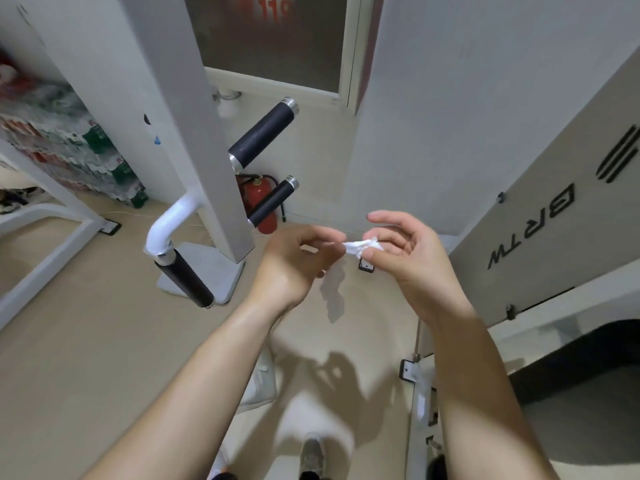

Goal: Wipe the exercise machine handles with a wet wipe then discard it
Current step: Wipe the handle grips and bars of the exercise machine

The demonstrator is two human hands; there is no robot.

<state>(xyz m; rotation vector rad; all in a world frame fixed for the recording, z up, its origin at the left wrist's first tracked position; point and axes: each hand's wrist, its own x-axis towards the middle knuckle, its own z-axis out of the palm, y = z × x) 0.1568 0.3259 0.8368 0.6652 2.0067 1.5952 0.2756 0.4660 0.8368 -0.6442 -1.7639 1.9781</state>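
Note:
A small crumpled white wet wipe [360, 247] is stretched between my two hands in the middle of the view. My left hand [298, 265] pinches its left end with fingertips. My right hand [408, 251] pinches its right end, index finger raised. To the left, a white machine post [194, 133] carries three black foam handles: an upper handle [263, 133], a middle handle [273, 201] and a lower handle [183, 283] on a curved white tube. Both hands are to the right of the handles, apart from them.
A red fire extinguisher [258, 199] stands on the floor behind the post. Packs of bottles [69, 150] are stacked at the left. A grey machine panel [554, 216] with lettering stands at the right. My shoes [311, 455] show on the beige floor below.

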